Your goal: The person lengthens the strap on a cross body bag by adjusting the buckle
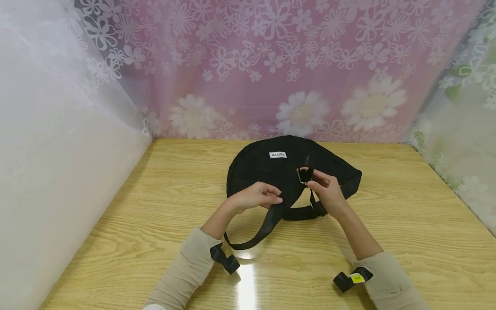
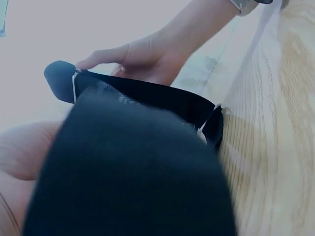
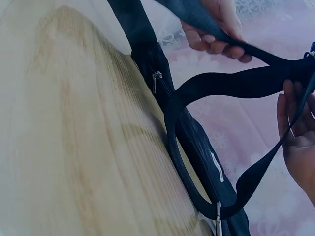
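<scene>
A black fabric bag (image 1: 252, 170) with a small white label (image 1: 277, 155) lies on the table. My left hand (image 1: 253, 196) pinches its black strap (image 1: 267, 227) by the bag's near edge, and a loop hangs towards me. My right hand (image 1: 328, 191) holds another part of the strap, thumb and fingers beside a metal buckle (image 1: 298, 175) raised above the bag. A second buckle (image 1: 320, 211) sits lower on the strap. Close to the left wrist camera, the strap (image 2: 133, 177) covers much of the left hand (image 2: 24, 162). A zipper pull (image 3: 156, 81) shows in the right wrist view.
The bag rests on a wood-grain table (image 1: 174, 172). A pink floral curtain (image 1: 240, 77) stands behind it, with a white sheet (image 1: 69, 129) at the left and a floral one (image 1: 465, 142) at the right. Black camera mounts (image 1: 228, 260) are on both sleeves.
</scene>
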`<state>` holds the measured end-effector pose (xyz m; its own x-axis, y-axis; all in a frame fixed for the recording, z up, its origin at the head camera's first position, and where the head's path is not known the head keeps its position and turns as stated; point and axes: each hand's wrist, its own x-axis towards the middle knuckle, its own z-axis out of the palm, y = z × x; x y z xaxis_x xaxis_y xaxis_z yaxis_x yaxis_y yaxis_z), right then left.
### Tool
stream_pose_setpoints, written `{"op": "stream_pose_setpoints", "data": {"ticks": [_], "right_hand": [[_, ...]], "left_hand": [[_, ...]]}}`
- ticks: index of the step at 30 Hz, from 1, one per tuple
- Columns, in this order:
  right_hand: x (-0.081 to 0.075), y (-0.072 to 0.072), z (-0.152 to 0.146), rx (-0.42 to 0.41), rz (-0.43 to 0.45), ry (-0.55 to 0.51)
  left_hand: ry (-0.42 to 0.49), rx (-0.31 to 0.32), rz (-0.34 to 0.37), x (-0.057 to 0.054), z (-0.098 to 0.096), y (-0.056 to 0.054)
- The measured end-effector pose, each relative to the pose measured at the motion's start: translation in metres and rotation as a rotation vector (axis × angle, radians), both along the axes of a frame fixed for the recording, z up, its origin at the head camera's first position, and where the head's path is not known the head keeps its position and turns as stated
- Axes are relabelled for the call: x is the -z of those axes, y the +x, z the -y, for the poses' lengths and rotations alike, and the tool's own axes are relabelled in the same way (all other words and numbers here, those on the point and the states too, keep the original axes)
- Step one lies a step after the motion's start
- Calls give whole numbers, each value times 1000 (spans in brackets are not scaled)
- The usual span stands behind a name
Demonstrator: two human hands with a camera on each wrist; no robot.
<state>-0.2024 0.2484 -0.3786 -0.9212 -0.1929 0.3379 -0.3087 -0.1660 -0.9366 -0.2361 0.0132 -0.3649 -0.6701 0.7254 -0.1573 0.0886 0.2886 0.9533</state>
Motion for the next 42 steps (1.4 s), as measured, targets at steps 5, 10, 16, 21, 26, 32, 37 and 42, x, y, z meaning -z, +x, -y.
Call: {"op": "stream_pose_setpoints", "data": {"ticks": [5, 10, 16, 21, 26, 32, 37, 42], "right_hand": [[2, -2, -2, -57, -12, -148], [3, -3, -4, -52, -22, -152], [3, -4, -4, -28, -38, -140], [3, -4, -3, -36, -55, -135], [5, -5, -2, -37, -58, -129], [6, -4, -2, -15, -82, -82], [4, -3, -2, 54, -103, -23], [1, -2, -3, 77, -105, -29]], "left_hand": [[4, -50, -1, 0, 0, -2], [2, -60, 9, 0, 2, -3], [-11, -39, 35, -2, 7, -5], [-11, -25, 57, -2, 9, -7], [-24, -29, 79, -2, 12, -7], [-79, -14, 75, -6, 21, -12], [-158, -28, 40, -12, 30, -13], [-205, -86, -16, -16, 39, -12]]}}
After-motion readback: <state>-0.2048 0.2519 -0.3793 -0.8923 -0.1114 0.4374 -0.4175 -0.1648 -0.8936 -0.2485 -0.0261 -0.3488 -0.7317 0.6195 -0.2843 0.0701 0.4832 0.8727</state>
